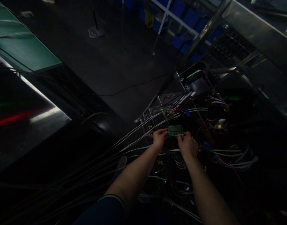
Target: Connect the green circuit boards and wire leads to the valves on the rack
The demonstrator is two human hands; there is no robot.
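A small green circuit board (175,130) with a rectangular display is held up between my two hands. My left hand (159,137) pinches its left edge with thumb and fingers. At the lower right corner, my right hand (188,144) grips the board, the thumb against its near edge. White cables (138,126) run beneath and beside my hands over a dark rack. Just beyond the board lie another small circuit board (165,109) and a blue connector or wrap (187,113). The scene is dim, so fine details on the held board cannot be made out.
An open dark housing (197,79) with wires sits on the rack's far side. Bundled wires (239,161) and a brass-coloured fitting (219,125) lie to the right. A green-topped table (28,50) stands at left. Blue bins (181,40) fill shelves at the back.
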